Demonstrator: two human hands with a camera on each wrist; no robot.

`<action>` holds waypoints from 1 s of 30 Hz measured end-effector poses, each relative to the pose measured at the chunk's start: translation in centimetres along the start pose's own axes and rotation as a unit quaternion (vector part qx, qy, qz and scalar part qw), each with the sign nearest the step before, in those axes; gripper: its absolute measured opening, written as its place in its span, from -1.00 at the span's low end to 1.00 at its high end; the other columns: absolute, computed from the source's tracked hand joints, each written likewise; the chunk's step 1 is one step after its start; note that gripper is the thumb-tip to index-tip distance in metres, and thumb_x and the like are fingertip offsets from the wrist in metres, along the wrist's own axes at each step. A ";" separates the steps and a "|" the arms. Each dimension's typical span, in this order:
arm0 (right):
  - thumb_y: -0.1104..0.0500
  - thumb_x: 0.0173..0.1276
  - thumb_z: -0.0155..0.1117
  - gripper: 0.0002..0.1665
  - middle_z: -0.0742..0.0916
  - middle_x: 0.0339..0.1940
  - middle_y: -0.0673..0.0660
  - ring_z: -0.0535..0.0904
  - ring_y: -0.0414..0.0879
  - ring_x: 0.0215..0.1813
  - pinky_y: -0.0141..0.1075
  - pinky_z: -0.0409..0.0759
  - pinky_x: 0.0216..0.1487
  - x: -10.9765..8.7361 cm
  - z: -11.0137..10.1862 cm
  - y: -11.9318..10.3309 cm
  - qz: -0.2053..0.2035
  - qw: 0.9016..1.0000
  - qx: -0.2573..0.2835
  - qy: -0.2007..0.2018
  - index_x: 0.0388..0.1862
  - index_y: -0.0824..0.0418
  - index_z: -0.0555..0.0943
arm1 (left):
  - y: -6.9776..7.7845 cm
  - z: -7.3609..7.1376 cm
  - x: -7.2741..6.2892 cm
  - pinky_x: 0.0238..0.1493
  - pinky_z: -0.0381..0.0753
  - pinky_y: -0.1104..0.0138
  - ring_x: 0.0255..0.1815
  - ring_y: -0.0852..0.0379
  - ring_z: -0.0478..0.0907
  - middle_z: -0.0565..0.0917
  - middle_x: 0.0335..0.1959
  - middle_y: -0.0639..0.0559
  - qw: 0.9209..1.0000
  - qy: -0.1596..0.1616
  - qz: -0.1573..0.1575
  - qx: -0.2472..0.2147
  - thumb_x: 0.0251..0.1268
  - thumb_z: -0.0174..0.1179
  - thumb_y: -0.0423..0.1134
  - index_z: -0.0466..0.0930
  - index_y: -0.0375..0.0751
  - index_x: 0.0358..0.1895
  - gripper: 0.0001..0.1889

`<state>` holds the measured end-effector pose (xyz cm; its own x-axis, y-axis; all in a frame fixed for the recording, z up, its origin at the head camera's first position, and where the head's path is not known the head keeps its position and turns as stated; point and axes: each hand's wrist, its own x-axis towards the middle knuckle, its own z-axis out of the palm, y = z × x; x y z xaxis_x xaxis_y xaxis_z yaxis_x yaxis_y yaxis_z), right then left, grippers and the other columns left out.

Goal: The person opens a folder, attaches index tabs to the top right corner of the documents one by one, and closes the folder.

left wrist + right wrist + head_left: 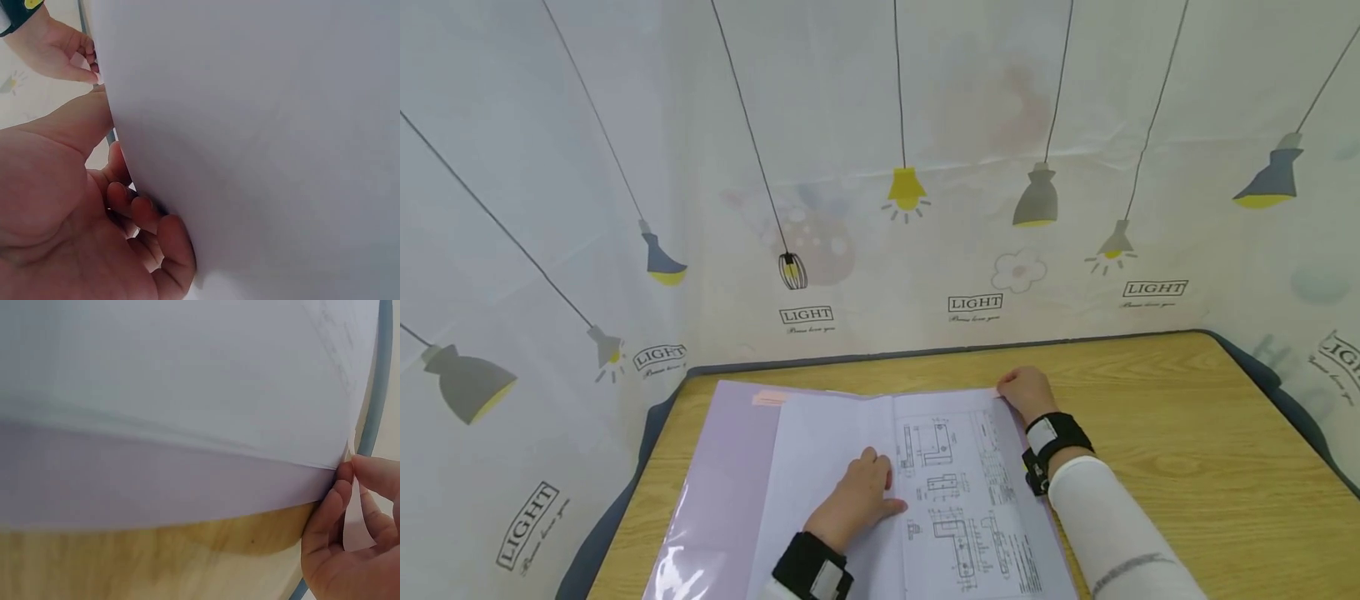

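A lilac folder (737, 467) lies spread on the table, holding white sheets. The left-hand page (820, 425) is blank; the right one is a technical drawing sheet (962, 492) with printed part outlines and small text. My left hand (857, 500) rests on the blank page beside the centre fold, thumb reaching across it. In the left wrist view its fingers (175, 250) bend loosely against white paper. At the far right corner my right hand (1030, 392) pinches the drawing sheet's corner between thumb and fingers, as the right wrist view also shows.
The wooden table (1187, 433) extends to the right of the folder. A pinkish label (769, 398) sits at the folder's top left. Behind the table hangs a pale covering (865, 100) printed with lamps, with a dark edge along the tabletop.
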<state>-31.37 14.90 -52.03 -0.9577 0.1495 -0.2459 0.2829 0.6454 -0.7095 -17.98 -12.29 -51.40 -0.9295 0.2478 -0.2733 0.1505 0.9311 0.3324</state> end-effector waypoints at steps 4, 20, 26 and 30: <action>0.26 0.27 0.13 -0.78 0.67 -0.20 0.30 0.55 0.09 -0.22 -0.15 0.51 -0.22 0.0 0.3 -0.2 -0.009 0.999 -0.030 0.012 -0.24 0.40 0.63 | 0.1 -0.1 -0.2 -0.35 0.31 0.35 -0.34 0.15 0.26 0.27 -0.35 0.04 1.000 0.007 0.005 0.000 0.01 0.38 0.03 0.35 -0.11 -0.35 -0.59; 0.30 0.25 0.06 -0.76 0.71 -0.22 0.33 0.62 0.16 -0.22 -0.01 0.55 -0.13 -0.3 0.9 -1.0 -0.054 0.990 -0.114 0.057 -0.29 0.41 0.64 | 0.2 -0.1 -0.2 -0.35 0.32 0.35 -0.35 0.15 0.27 0.27 -0.35 0.03 1.000 0.007 -0.002 -0.001 0.00 0.39 0.02 0.35 -0.11 -0.35 -0.59; 0.29 0.27 0.02 -0.76 0.72 -0.27 0.31 0.61 0.11 -0.31 -0.03 0.55 -0.24 -0.6 0.8 -1.1 -0.067 0.984 -0.141 0.082 -0.34 0.38 0.64 | 0.3 -0.3 -0.3 -0.34 0.31 0.35 -0.34 0.14 0.26 0.27 -0.35 0.03 1.000 0.006 -0.002 -0.005 0.01 0.39 0.01 0.35 -0.12 -0.34 -0.59; 0.27 0.26 0.05 -0.77 0.72 -0.29 0.29 0.56 0.09 -0.37 -0.01 0.50 -0.27 -0.4 0.8 -1.3 -0.037 0.978 -0.187 0.083 -0.37 0.33 0.65 | 0.3 -0.3 -0.3 -0.35 0.31 0.35 -0.34 0.14 0.26 0.27 -0.35 0.03 1.000 0.004 -0.003 -0.006 0.01 0.39 0.01 0.35 -0.12 -0.34 -0.59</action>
<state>-31.27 13.39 -51.58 -0.9791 0.1906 -0.0703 0.2023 0.8836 -0.4223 -17.72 -12.17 -50.95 -0.9329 0.2407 -0.2678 0.1415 0.9290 0.3420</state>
